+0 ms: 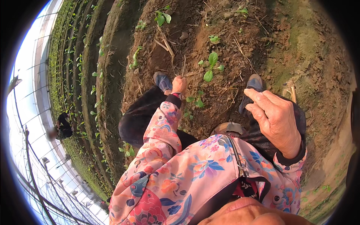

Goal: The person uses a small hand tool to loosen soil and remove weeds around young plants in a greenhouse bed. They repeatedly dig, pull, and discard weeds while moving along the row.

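My left hand is low over the soil between my shoes, its fingers curled. A thin, pale, dry stick rises from the fingers, and they seem to grip its lower end; the fingertips are hidden. My right hand is raised above my right knee, with its fingers bent and a gap beside the thumb. Nothing shows in it. A leafy green seedling grows to the right of my left hand. A smaller seedling stands nearer to me.
My left shoe and right shoe rest on the soil bed. Dry straw stalks and another seedling are farther ahead. Planted rows run along the left, where another person bends over beneath a greenhouse frame.
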Demonstrator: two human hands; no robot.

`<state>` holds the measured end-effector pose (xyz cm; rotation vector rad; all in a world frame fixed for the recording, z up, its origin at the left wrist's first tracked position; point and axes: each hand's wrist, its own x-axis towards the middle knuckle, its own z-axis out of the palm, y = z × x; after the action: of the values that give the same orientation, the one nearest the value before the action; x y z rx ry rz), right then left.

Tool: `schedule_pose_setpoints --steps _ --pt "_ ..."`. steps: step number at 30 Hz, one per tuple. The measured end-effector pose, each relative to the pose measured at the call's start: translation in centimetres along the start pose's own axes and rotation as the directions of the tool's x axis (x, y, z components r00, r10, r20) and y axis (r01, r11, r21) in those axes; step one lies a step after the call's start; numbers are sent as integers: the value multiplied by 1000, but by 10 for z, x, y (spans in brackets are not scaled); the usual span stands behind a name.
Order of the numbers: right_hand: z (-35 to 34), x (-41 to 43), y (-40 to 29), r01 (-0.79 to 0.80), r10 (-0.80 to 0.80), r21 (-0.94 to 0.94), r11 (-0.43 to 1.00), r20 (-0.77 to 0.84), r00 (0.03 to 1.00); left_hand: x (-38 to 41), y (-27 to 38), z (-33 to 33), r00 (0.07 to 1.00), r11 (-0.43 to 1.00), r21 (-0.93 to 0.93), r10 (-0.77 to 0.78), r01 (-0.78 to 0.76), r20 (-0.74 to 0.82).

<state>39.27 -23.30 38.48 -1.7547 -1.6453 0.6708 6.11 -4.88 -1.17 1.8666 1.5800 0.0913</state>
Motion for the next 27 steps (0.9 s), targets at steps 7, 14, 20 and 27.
schedule_pose_setpoints --steps 7,14,20,27 --pt "-6 5 4 -68 69 -18 998 22 997 144 96 13 880 866 -161 471 -474 -55" --pt "-3 26 6 -21 22 -6 1000 58 998 172 86 11 898 894 -87 440 -440 -18" --pt "-4 36 7 38 -37 -9 999 62 997 95 103 -42 962 959 77 273 -272 7" --pt "-4 31 5 2 1 -38 999 77 997 185 149 -22 829 824 191 554 -534 -73"
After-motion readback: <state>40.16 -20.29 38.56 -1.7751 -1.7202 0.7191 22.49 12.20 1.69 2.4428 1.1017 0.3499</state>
